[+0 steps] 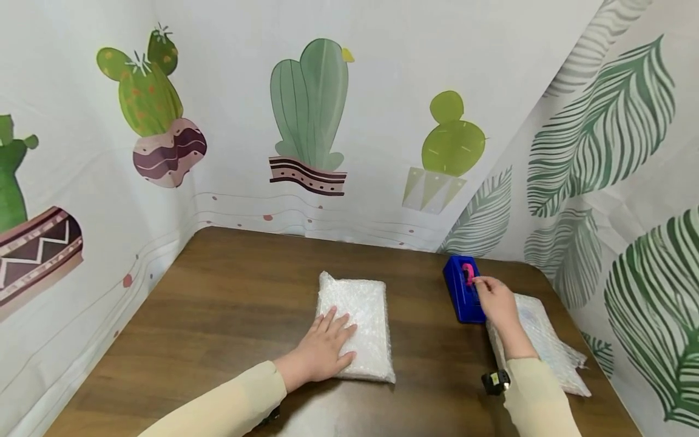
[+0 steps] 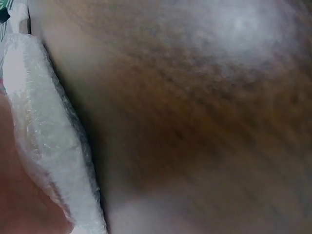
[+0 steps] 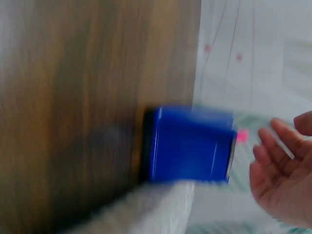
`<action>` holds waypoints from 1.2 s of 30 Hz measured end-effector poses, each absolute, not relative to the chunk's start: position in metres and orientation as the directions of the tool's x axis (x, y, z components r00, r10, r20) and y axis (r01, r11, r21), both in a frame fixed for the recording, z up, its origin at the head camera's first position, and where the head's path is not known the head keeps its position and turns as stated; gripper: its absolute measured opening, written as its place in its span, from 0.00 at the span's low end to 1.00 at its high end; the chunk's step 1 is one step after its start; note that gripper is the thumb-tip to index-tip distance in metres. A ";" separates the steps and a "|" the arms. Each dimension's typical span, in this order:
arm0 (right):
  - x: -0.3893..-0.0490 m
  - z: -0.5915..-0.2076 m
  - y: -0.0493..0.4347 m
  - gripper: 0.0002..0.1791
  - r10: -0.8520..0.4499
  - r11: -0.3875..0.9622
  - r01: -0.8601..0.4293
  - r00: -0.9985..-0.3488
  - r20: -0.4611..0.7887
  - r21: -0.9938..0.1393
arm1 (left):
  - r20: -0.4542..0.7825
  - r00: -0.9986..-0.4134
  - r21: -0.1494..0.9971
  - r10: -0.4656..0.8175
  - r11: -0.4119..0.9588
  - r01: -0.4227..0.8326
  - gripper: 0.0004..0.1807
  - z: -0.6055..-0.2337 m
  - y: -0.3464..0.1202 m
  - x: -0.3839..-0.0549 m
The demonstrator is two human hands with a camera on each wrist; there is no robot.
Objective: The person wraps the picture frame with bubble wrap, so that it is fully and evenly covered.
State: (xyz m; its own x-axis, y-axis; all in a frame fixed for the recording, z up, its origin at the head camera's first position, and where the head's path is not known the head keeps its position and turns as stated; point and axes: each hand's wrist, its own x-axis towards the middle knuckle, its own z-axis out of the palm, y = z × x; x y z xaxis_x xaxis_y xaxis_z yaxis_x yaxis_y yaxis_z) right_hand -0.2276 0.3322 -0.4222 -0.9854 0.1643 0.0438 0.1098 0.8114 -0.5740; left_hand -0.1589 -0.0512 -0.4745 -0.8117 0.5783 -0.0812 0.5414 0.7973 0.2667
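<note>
A flat bubble-wrapped package lies on the brown table, and my left hand rests on its left side with fingers spread. In the left wrist view the wrapped package shows edge-on beside part of that hand. My right hand is beside a blue tape dispenser, its fingertips overlapping the pink core in the head view. In the right wrist view the fingers are bent, raised off the dispenser, with a thin clear strip of tape at thumb and forefinger.
A second bubble-wrapped package lies at the table's right side, partly behind my right forearm. Beyond the brown tabletop, white cloth with cactus and leaf prints hangs along the back and sides.
</note>
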 end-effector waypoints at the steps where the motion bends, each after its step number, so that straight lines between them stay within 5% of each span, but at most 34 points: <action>1: -0.231 -0.421 0.340 0.25 0.165 0.832 0.138 -0.986 0.002 -0.537 | -0.080 -0.813 0.263 0.577 0.799 0.541 0.32 -0.475 -0.051 -0.159; 5: -0.243 -0.419 0.367 0.30 0.107 0.893 0.169 -0.980 -0.167 -0.418 | -0.070 -0.815 0.258 0.575 0.800 0.542 0.32 -0.476 -0.050 -0.160; 13: -0.250 -0.412 0.377 0.32 -0.011 0.897 0.123 -0.954 -0.300 -0.425 | -0.066 -0.812 0.242 0.579 0.799 0.550 0.31 -0.472 -0.048 -0.161; 29: -0.250 -0.408 0.378 0.28 -0.012 0.670 0.302 -0.909 -0.416 -0.678 | -0.067 -0.815 0.231 0.575 0.804 0.548 0.32 -0.474 -0.048 -0.163; 36: -0.254 -0.405 0.379 0.28 -0.050 0.640 0.314 -0.894 -0.445 -0.702 | -0.060 -0.818 0.250 0.572 0.802 0.542 0.31 -0.476 -0.051 -0.164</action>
State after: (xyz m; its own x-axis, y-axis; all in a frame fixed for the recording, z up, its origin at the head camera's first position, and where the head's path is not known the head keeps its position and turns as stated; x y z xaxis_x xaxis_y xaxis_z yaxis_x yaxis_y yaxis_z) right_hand -0.2537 0.3794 -0.4048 -0.8940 -0.0500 -0.4453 0.3136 0.6400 -0.7015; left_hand -0.1644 -0.0507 -0.4764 -0.8181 0.5718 -0.0604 0.5423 0.8022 0.2497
